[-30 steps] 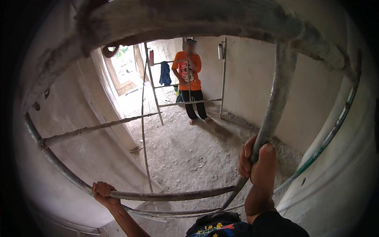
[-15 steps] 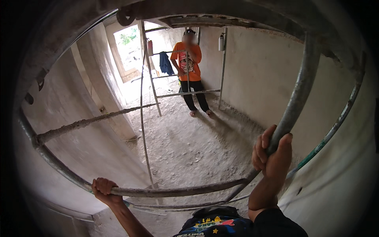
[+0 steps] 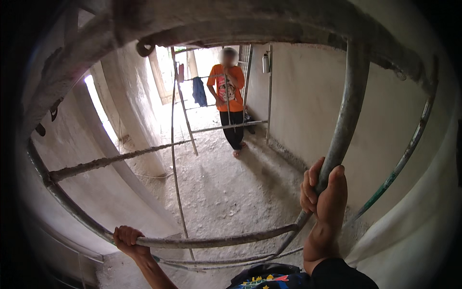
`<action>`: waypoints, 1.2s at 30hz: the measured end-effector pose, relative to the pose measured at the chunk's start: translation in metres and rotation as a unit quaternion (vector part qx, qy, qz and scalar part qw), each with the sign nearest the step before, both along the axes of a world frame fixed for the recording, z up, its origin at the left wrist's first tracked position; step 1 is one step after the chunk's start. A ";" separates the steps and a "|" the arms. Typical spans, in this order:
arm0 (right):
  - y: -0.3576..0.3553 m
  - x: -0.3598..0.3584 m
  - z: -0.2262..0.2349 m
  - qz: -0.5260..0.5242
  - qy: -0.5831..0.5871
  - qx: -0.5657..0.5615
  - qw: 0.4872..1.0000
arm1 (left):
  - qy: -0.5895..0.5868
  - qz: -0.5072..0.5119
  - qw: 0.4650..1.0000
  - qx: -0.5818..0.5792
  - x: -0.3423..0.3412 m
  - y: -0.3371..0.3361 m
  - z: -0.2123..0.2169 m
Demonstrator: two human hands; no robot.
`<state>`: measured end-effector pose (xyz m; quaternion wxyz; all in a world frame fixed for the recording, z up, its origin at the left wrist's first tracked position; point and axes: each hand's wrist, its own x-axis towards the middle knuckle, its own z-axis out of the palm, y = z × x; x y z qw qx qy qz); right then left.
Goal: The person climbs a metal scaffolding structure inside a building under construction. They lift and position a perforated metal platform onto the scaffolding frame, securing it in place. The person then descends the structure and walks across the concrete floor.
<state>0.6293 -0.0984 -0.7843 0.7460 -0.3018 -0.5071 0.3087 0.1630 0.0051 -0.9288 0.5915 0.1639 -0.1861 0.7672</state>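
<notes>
A grey metal scaffold frame surrounds me. My left hand is closed around the left end of its horizontal bar, close to where the bar meets the side tube. On the right, my right hand wraps the thick upright pole with its thumb up along the pole. That pole joins the horizontal bar just below the hand.
A rough platform crosses overhead. Further off, a person in an orange shirt stands behind another scaffold frame, where a dark blue cloth and a bottle hang. Plastered walls flank the dusty, gritty floor.
My view has tilted upward, so the far scaffold and person sit lower in it. The person's legs have come closer together. Both my hands keep their grip on the frame.
</notes>
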 end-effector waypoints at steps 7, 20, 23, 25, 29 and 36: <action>-0.002 0.024 0.012 -0.025 0.008 -0.003 1.000 | -0.003 0.002 1.000 0.022 0.029 -0.012 0.014; -0.017 -0.084 0.032 -0.105 0.003 0.016 0.994 | -0.029 -0.001 0.999 -0.023 -0.052 -0.029 0.012; -0.003 -0.079 0.030 -0.092 -0.037 0.024 0.995 | -0.061 -0.001 0.997 -0.042 -0.051 -0.048 0.014; 0.000 -0.078 0.028 -0.097 -0.049 0.020 0.994 | -0.066 0.008 0.997 -0.036 -0.043 -0.048 0.017; 0.006 -0.061 0.037 -0.107 -0.043 0.019 0.993 | -0.067 0.023 0.994 -0.083 -0.027 -0.047 0.030; 0.008 -0.042 0.030 -0.111 -0.032 -0.017 0.993 | -0.052 -0.005 0.995 -0.084 -0.010 -0.053 0.027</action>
